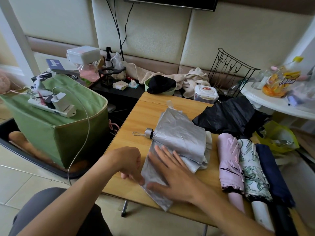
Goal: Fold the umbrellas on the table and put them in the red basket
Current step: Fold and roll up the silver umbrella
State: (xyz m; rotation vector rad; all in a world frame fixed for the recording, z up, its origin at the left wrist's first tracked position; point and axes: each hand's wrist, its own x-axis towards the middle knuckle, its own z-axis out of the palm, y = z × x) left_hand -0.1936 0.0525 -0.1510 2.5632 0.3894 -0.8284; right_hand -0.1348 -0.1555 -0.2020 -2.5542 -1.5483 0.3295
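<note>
Five umbrellas were in view on the wooden table (136,120). Silver umbrella (179,138) lay mid-table, collapsed but canopy loose and fanned out, its handle (148,132) with wrist loop pointing left. Right hand (170,174) was spread flat, fingers straight, pressing a canopy panel down near the front edge. Left hand (131,164) had fingers curled, pinching the near-left edge of the same panel. Black umbrella (230,114) sat unfolded and crumpled at the far right of the table. Pink umbrella (230,164), floral umbrella (254,171) and navy umbrella (272,169) lay side by side, touching, already rolled, along the right edge. Red basket: not visible in frame. Green fabric box (56,116) with a power strip (51,106) on top stood left of the table, well apart from the umbrellas.

Handling judgement: silver canopy looked thin, light, slick and floppy, with stiff ribs under the fabric; panels likely to slide or spring open unless held flat. Best hold probably at a panel edge for pleating, then around the bundled canopy near the ribs, or by the rigid handle for carrying. Folding step looked partway done; black one untouched.
</note>
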